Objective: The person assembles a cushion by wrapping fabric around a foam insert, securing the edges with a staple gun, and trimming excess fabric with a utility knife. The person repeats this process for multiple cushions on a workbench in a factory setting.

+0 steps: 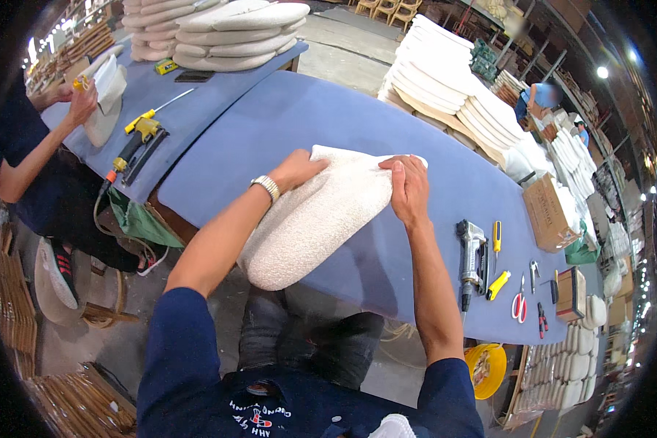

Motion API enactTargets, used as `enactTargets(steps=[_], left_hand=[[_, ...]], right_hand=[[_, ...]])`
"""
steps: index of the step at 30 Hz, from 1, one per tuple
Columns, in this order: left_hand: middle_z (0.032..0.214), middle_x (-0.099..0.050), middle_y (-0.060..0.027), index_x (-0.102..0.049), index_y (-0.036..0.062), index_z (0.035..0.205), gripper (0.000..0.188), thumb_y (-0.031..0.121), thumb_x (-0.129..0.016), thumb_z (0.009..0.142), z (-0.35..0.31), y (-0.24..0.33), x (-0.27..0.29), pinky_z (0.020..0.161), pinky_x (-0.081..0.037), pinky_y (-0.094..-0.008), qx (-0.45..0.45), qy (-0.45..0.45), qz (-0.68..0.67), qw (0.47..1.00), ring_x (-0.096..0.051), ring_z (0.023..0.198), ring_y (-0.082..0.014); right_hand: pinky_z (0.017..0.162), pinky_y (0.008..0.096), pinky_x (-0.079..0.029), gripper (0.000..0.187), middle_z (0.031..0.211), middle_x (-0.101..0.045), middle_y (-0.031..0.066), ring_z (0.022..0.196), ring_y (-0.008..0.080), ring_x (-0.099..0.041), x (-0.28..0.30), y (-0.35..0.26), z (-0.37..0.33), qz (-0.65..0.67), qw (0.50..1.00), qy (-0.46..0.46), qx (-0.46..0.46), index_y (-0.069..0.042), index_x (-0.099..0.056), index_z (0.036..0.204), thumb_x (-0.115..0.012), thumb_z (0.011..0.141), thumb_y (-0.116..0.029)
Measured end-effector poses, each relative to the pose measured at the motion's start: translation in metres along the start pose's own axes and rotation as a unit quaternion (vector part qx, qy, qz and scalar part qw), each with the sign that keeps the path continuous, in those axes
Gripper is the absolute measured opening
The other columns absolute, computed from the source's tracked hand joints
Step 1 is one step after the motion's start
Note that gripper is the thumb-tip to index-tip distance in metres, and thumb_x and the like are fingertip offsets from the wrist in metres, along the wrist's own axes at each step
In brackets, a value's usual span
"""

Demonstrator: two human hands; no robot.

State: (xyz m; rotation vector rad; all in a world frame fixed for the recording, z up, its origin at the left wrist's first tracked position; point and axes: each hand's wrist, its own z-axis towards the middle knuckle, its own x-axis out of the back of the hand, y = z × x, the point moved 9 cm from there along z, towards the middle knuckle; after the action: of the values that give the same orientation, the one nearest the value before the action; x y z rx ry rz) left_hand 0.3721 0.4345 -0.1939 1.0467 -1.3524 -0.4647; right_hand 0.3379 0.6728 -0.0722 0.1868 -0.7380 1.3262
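Note:
A cream, nubbly fabric-covered chair pad (pixel 321 219) with a rounded near end is tilted over the near edge of the blue-topped table (pixel 270 109). My left hand (pixel 299 169), below a metal watch, is closed on the pad's far left edge. At its far right corner, my right hand (pixel 409 188) grips the fabric, thumb on the near face and fingers over the edge. Parts of the fingers on both hands are hidden by the pad and its cover.
Right of me lie a staple gun (pixel 473 259), screwdriver (pixel 496 237), yellow cutter (pixel 498 285), scissors (pixel 519 306) and pliers (pixel 542 320). A yellow bucket (pixel 486 371) stands below. At left, a co-worker's hand (pixel 82 101) works beside another staple gun (pixel 140 146). Pads (pixel 233 36) are stacked behind.

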Motion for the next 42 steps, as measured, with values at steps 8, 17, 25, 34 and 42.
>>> enactTargets(steps=[8,17,25,34,42], left_hand=[[0.101,-0.069,-0.0351,-0.068,-0.0119,0.104,0.061,0.048,-0.063,0.097,0.032,0.013,-0.019,0.084,-0.053,-0.0501,-0.055,0.021,0.114,0.992,-0.070,0.096,-0.0455],[0.086,-0.069,-0.0331,-0.070,-0.0105,0.092,0.058,0.047,-0.062,0.097,0.048,-0.020,-0.017,0.075,-0.053,-0.0525,-0.044,0.039,0.109,0.992,-0.070,0.085,-0.0470],[0.074,-0.068,-0.0290,-0.070,-0.0092,0.084,0.059,0.048,-0.063,0.097,0.050,-0.048,-0.007,0.065,-0.052,-0.0509,-0.061,0.058,0.088,0.993,-0.070,0.072,-0.0431],[0.069,-0.068,-0.0245,-0.070,-0.0084,0.084,0.056,0.045,-0.061,0.098,0.059,-0.045,-0.028,0.058,-0.050,-0.0465,-0.033,0.055,0.039,0.997,-0.067,0.060,-0.0342],[0.080,-0.071,-0.0268,-0.072,-0.0075,0.098,0.048,0.040,-0.064,0.097,0.015,0.005,-0.061,0.071,-0.052,-0.0467,-0.064,-0.013,0.036,0.997,-0.072,0.074,-0.0324]], right_hand=[[0.103,0.0486,-0.044,0.038,0.086,-0.070,0.0102,0.090,0.0312,-0.064,-0.009,-0.004,0.015,0.036,0.999,0.003,0.014,-0.005,-0.073,0.086,-0.042,0.104,-0.020],[0.088,0.0435,-0.053,0.019,0.082,-0.069,0.0103,0.081,0.0295,-0.065,-0.038,-0.078,0.029,0.078,0.991,-0.002,0.113,-0.007,-0.071,0.078,-0.061,0.087,-0.020],[0.086,0.0420,-0.056,0.017,0.090,-0.074,0.0104,0.089,0.0290,-0.069,-0.051,-0.046,0.042,0.104,0.979,0.043,0.170,-0.007,-0.075,0.089,-0.062,0.087,-0.017],[0.070,0.0392,-0.047,0.039,0.072,-0.067,0.0133,0.072,0.0271,-0.061,-0.027,0.118,0.046,0.154,0.955,0.168,-0.189,-0.004,-0.075,0.079,-0.050,0.101,-0.025],[0.066,0.0386,-0.045,0.040,0.069,-0.064,0.0102,0.067,0.0252,-0.054,0.045,0.074,-0.038,0.090,0.955,0.235,-0.157,-0.003,-0.069,0.072,-0.046,0.100,-0.019]])
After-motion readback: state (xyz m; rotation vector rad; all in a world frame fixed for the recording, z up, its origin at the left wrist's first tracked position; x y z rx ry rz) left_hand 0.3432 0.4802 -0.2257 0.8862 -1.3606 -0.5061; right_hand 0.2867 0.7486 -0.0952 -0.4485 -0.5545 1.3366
